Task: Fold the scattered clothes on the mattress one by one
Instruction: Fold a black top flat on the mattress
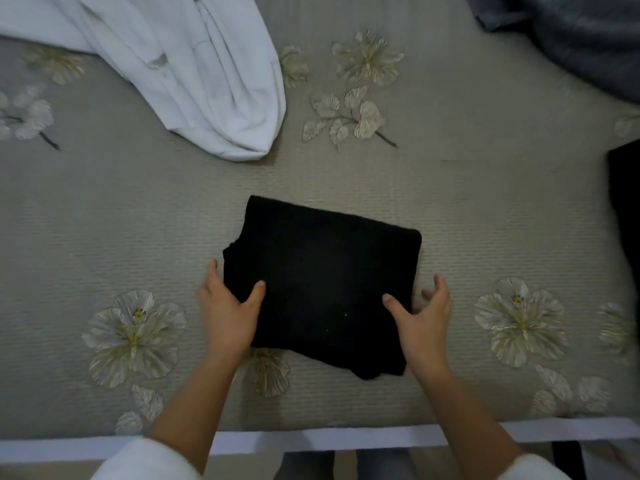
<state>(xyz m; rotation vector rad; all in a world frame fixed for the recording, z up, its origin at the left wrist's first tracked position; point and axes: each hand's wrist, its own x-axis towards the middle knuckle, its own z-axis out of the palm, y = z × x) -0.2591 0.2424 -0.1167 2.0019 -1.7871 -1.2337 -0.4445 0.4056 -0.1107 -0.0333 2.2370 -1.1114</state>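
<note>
While the folded black knit garment (322, 282) lies centred on the grey flower-printed mattress (485, 220), long axis left to right, the left hand (230, 313) pinches its left edge and the right hand (424, 323), fingers (440, 287) spread, brackets its right edge, equally near.

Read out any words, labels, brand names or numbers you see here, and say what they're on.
None can be read.
Black folded garment: plain, no label showing.
White garment: small grey mark, too blurred to read.
Bedspread: flower pattern only, no text.
</note>
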